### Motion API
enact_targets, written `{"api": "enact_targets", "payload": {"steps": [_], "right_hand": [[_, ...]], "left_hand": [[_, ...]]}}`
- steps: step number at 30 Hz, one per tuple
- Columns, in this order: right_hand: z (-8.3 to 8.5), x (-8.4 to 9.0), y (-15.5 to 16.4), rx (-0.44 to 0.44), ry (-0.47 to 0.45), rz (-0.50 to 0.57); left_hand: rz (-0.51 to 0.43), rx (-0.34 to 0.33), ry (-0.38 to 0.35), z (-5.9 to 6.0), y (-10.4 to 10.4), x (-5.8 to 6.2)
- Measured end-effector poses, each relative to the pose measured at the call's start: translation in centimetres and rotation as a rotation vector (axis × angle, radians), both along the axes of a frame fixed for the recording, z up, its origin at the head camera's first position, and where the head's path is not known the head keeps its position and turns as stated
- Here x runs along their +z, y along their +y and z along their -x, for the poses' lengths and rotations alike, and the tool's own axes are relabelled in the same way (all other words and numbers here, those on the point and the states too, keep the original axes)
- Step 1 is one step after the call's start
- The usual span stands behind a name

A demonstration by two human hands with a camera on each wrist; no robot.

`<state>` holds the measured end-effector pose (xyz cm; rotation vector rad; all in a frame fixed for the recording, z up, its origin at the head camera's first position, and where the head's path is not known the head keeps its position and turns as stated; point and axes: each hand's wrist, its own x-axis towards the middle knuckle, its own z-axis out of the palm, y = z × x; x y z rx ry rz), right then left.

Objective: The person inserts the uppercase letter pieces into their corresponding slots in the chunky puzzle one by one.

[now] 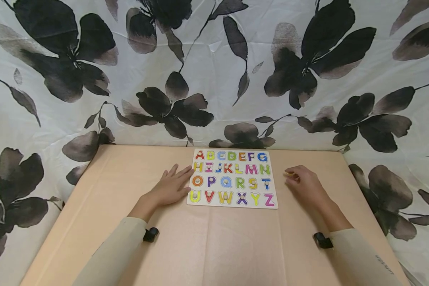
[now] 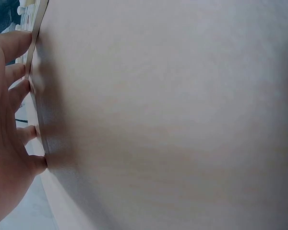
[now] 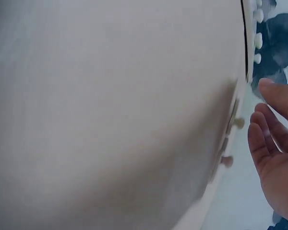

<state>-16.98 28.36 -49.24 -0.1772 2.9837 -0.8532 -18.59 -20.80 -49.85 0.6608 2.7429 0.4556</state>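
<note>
Against the black-flowered white cloth, my tan counter (image 1: pixel 214 238) carries the colourful wooden alphabet puzzle board (image 1: pixel 233 178), long axis crosswise, between my hands: left hand (image 1: pixel 171 186) flat, touching its edge; right hand (image 1: pixel 305 184) loosely curled just beside it; whether it holds anything, I cannot tell.

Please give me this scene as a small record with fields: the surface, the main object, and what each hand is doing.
surface: tan table, flowered cloth behind it
main object: alphabet puzzle board, coloured letters A to Z seated in four rows
left hand: flat on the table, straight fingers touching the board's left edge
right hand: right of the board, apart from it, fingers loosely curled; something small and yellow shows at the fingertips, unclear
sleeves: beige, both arms
</note>
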Motion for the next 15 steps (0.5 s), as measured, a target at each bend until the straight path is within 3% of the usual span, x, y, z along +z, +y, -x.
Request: {"api": "enact_targets", "payload": {"steps": [15], "right_hand": [[1.6,-0.5,1.6,0.018,-0.018,-0.107]], "left_hand": [[0.004,-0.008,0.009,0.0,0.0,0.3]]}}
